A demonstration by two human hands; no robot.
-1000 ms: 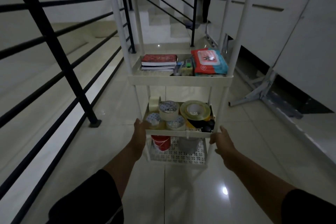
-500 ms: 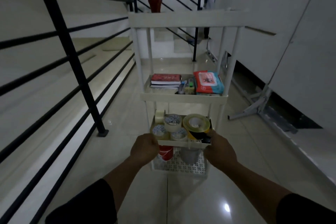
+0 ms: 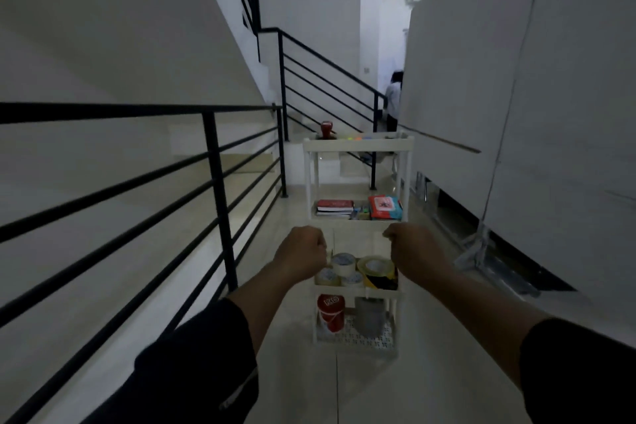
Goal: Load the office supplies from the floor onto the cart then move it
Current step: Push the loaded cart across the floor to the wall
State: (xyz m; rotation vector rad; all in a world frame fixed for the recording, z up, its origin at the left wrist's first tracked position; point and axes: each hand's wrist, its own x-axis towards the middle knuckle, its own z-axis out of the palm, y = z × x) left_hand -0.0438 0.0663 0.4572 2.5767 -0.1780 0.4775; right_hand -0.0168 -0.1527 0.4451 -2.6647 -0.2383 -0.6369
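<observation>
A white four-tier cart (image 3: 358,145) stands on the tiled floor ahead of me. A red stamp (image 3: 326,129) sits on its top shelf. Books (image 3: 334,208) and a red wipes pack (image 3: 384,207) lie on the second shelf, tape rolls (image 3: 361,268) on the third, a red cup (image 3: 331,312) and a grey cup (image 3: 369,317) at the bottom. My left hand (image 3: 303,252) and my right hand (image 3: 411,251) are fists closed on the front corners of the second shelf, at the left and right posts.
A black metal railing (image 3: 216,189) runs along my left, with a stairwell beyond. White panels on metal stands (image 3: 481,251) line the right. Stairs rise behind the cart, and a person (image 3: 392,103) stands far back.
Both hands have risen from the third shelf's front corners to the second shelf's corners. My view has tilted up and the cart now looks farther away.
</observation>
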